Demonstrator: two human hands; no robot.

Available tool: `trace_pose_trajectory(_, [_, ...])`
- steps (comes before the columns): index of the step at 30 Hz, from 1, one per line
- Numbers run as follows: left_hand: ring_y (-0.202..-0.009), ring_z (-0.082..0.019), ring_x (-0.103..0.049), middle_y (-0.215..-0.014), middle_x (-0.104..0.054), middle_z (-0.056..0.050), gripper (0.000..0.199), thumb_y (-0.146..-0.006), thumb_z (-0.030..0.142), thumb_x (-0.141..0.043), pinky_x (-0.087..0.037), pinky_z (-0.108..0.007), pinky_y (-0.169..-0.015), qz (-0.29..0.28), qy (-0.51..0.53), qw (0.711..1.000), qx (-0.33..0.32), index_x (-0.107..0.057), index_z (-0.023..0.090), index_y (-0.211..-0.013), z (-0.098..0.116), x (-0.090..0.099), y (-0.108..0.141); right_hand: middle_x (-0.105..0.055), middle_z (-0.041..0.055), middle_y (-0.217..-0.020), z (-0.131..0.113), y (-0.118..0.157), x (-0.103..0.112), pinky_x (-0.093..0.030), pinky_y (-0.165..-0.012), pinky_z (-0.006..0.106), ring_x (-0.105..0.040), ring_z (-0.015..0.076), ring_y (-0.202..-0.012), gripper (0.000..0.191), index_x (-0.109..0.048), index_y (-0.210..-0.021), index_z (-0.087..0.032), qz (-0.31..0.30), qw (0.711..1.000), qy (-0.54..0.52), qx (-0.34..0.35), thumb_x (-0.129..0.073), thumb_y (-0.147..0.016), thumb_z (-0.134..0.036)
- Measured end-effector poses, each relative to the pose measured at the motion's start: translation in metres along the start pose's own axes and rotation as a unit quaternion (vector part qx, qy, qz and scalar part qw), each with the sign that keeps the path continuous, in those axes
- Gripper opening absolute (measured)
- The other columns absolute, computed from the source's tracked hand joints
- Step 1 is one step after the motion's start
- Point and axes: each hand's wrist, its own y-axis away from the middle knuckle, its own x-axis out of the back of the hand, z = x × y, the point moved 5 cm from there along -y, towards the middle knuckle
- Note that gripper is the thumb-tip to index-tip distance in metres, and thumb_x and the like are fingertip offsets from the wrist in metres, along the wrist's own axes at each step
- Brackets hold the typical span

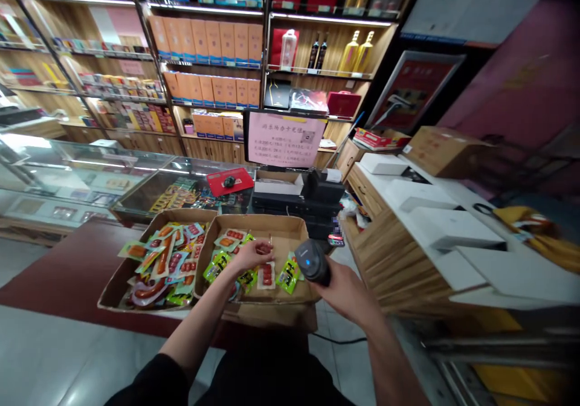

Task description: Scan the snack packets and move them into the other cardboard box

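Note:
My left hand [254, 256] hovers over the right cardboard box [290, 228], its fingers loosely curled, a gap between thumb and fingertips and nothing visible in them. Just below the fingertips is a clear packet of small red sausages [266, 276]. Green snack packets [217, 266] lie left of this hand, with another green packet [289, 273] to its right. My right hand [342, 288] is wrapped round a dark barcode scanner [313, 262] with a lit blue light, at the box's right edge. The left cardboard box [109, 291] holds many mixed sausage packets [170, 261].
Both boxes rest on a dark red counter [63, 267]. Behind them are a monitor back with a pink sign [285, 139], a black receipt printer [324, 188] and a red mat [230, 181]. A glass display case [81, 176] stands left; a white-topped cabinet [421, 212] stands right.

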Motion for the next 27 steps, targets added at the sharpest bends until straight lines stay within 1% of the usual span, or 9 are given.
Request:
trace_pose_trajectory(3, [-0.068,-0.015,-0.063,-0.076,-0.068,-0.004,0.04,-0.052,0.031,-0.089,-0.051,-0.026,-0.064,-0.001,-0.068,0.998,-0.006,-0.071,0.015,-0.084,-0.004,-0.012,-0.002,-0.077,0.0101,-0.098,0.006,0.0,-0.006,-0.047,-0.07,0.029,-0.072,0.0294,-0.093,0.024,-0.064,-0.103,-0.02,-0.015,0.999,-0.036,0.01,-0.063,-0.079,-0.024])
trace_pose_trajectory(6, [-0.071,-0.019,-0.065,-0.078,-0.068,-0.004,0.039,-0.056,0.034,-0.085,-0.05,-0.028,-0.067,-0.008,-0.205,0.979,0.001,-0.071,0.017,-0.089,-0.009,-0.018,0.001,-0.077,0.0094,-0.098,0.015,-0.001,-0.01,-0.046,-0.069,0.029,-0.072,0.0287,-0.092,0.027,-0.064,-0.106,-0.021,-0.018,0.999,-0.046,0.019,-0.062,-0.079,-0.024])
trace_pose_trajectory(8, [-0.075,-0.023,-0.066,-0.083,-0.068,-0.006,0.046,-0.051,0.034,-0.087,-0.05,-0.03,-0.071,-0.011,-0.325,0.945,0.016,-0.071,0.02,-0.091,-0.014,-0.021,0.005,-0.076,0.0092,-0.098,0.021,-0.002,-0.011,-0.046,-0.069,0.029,-0.072,0.0284,-0.091,0.029,-0.063,-0.108,-0.021,-0.019,0.998,-0.049,0.029,-0.062,-0.08,-0.025])
trace_pose_trajectory(12, [-0.097,-0.035,-0.064,-0.113,-0.062,-0.016,0.073,-0.037,0.034,-0.093,-0.05,-0.038,-0.082,-0.006,-0.5,0.866,0.017,-0.068,0.02,-0.104,-0.017,-0.031,0.016,-0.075,0.0078,-0.101,0.032,-0.006,-0.009,-0.047,-0.073,0.03,-0.071,0.027,-0.093,0.029,-0.058,-0.109,-0.022,-0.01,0.994,-0.097,0.043,-0.063,-0.082,-0.03])
trace_pose_trajectory(16, [-0.103,-0.037,-0.062,-0.117,-0.059,-0.019,0.072,-0.044,0.029,-0.088,-0.049,-0.039,-0.086,-0.02,-0.545,0.838,-0.022,-0.066,0.017,-0.111,-0.016,-0.04,0.021,-0.073,0.0071,-0.098,0.038,-0.013,-0.005,-0.049,-0.076,0.032,-0.07,0.0271,-0.096,0.031,-0.052,-0.104,-0.023,-0.001,0.988,-0.151,0.025,-0.066,-0.08,-0.036])
trace_pose_trajectory(18, [-0.094,-0.032,-0.064,-0.107,-0.064,-0.016,0.051,-0.051,0.026,-0.082,-0.049,-0.036,-0.082,-0.026,-0.513,0.857,-0.038,-0.07,0.018,-0.101,-0.015,-0.037,0.022,-0.072,0.0077,-0.102,0.038,-0.016,-0.004,-0.05,-0.082,0.034,-0.068,0.0266,-0.099,0.031,-0.051,-0.105,-0.023,0.011,0.982,-0.184,0.031,-0.065,-0.079,-0.033])
trace_pose_trajectory(21, [-0.076,-0.022,-0.065,-0.081,-0.069,-0.006,0.022,-0.062,0.024,-0.072,-0.05,-0.029,-0.072,-0.022,-0.392,0.919,-0.028,-0.073,0.019,-0.084,-0.013,-0.021,0.022,-0.072,0.0082,-0.104,0.038,-0.019,-0.011,-0.053,-0.082,0.035,-0.069,0.0243,-0.094,0.036,-0.052,-0.113,-0.021,0.023,0.964,-0.26,0.047,-0.062,-0.082,-0.037])
trace_pose_trajectory(24, [-0.066,-0.017,-0.064,-0.07,-0.07,-0.002,0.02,-0.065,0.024,-0.07,-0.05,-0.025,-0.064,0.048,-0.189,0.981,0.022,-0.075,0.018,-0.084,-0.01,0.005,0.022,-0.071,0.0059,-0.083,0.043,-0.023,-0.026,-0.055,-0.061,0.032,-0.066,0.02,-0.065,0.041,-0.054,-0.111,-0.019,0.002,0.936,-0.352,0.011,-0.059,-0.086,-0.051])
trace_pose_trajectory(27, [-0.064,-0.017,-0.067,-0.069,-0.072,-0.004,0.017,-0.068,0.025,-0.075,-0.054,-0.025,-0.062,0.109,0.046,0.991,0.063,-0.075,0.016,-0.082,-0.006,0.025,0.026,-0.066,0.0023,-0.068,0.046,-0.026,-0.037,-0.053,-0.053,0.03,-0.061,0.0166,-0.052,0.045,-0.056,-0.103,-0.018,-0.022,0.91,-0.413,0.007,-0.061,-0.085,-0.059])
